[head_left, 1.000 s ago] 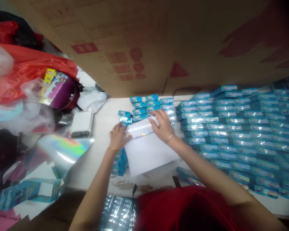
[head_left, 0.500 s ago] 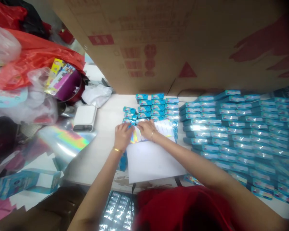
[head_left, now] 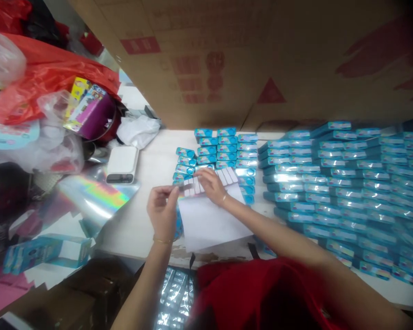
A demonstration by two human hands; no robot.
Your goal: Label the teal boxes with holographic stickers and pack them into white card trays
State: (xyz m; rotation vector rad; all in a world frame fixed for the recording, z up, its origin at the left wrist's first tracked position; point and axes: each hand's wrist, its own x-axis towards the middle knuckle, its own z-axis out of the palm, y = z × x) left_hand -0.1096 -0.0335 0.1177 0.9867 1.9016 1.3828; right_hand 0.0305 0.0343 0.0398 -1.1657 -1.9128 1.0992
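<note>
A white sheet with rows of labels (head_left: 227, 176) along its upper part lies at the table's middle, over some of the small blue boxes (head_left: 207, 150). Its lower part is a plain white area. My right hand (head_left: 211, 185) is at the sheet's top edge, fingers bent over the labels and closed on it. Just left of the sheet, my left hand (head_left: 162, 208) pinches a thin strip between thumb and index finger. Whether this strip is loose or still part of the sheet, I cannot tell. More blue boxes show partly under the sheet and beside my left wrist.
Dense rows of blue boxes (head_left: 344, 197) fill the right side. A large cardboard carton (head_left: 206, 59) stands behind. To the left are a white device (head_left: 122, 164), shiny rainbow film (head_left: 99, 201), a white plastic bag (head_left: 137, 130), red bags (head_left: 55, 75) and an opened blue carton (head_left: 48, 252).
My left hand has moved left and down, away from my right hand, with the strip in its pinch. My right hand stays at the sheet, whose lower edge has shifted up a little.
</note>
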